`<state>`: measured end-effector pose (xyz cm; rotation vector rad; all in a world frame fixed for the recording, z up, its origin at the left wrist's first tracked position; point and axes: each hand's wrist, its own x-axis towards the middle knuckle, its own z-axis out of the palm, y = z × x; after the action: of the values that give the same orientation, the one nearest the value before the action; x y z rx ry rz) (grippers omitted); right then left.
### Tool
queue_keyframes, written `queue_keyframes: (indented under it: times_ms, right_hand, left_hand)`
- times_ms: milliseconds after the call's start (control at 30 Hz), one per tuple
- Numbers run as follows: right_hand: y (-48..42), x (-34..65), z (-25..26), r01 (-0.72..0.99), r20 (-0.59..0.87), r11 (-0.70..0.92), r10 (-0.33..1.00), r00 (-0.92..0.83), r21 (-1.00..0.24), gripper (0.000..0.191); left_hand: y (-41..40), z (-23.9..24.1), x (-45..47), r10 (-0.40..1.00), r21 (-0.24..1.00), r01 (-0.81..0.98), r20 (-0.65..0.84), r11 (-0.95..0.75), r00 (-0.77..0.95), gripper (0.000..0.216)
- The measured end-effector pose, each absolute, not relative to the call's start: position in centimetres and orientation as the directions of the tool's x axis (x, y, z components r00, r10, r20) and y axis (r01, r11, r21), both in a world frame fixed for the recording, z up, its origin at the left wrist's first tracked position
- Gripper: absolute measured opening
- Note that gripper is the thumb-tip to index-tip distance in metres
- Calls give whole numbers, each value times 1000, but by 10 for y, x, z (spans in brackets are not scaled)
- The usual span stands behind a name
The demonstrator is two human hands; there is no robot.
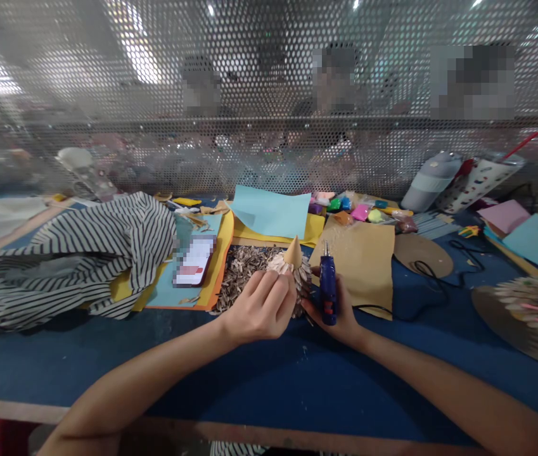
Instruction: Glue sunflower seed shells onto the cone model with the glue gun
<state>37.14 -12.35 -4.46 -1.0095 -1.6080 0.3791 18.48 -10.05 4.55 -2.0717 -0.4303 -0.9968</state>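
Note:
My left hand [259,307] grips a small cone-shaped craft [297,269] covered in overlapping sunflower seed husks, with a bare tan paper tip. My right hand [333,313] is shut around a blue hot glue gun [328,288], nozzle pointing up, right next to the cone. A heap of seed husks [243,275] lies just beyond my left hand. A phone [195,261] with a blurred screen rests on teal paper to its left.
A striped cloth [83,253] lies at the left, and a tan paper sheet [358,253] lies behind the glue gun. A black cord runs past a cardboard disc [423,254]. A large husk-covered disc [530,316] sits at the right. Several people sit beyond a perforated metal screen [269,152].

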Motion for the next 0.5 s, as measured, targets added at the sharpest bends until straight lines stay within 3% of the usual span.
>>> queue_keyframes:
  times_ms: [500]
  right_hand:
    - [-124,371,-45,406,637,576,771,18,-709,43]
  left_hand:
    - [-102,46,184,-35,-528,572,754,-628,656,5]
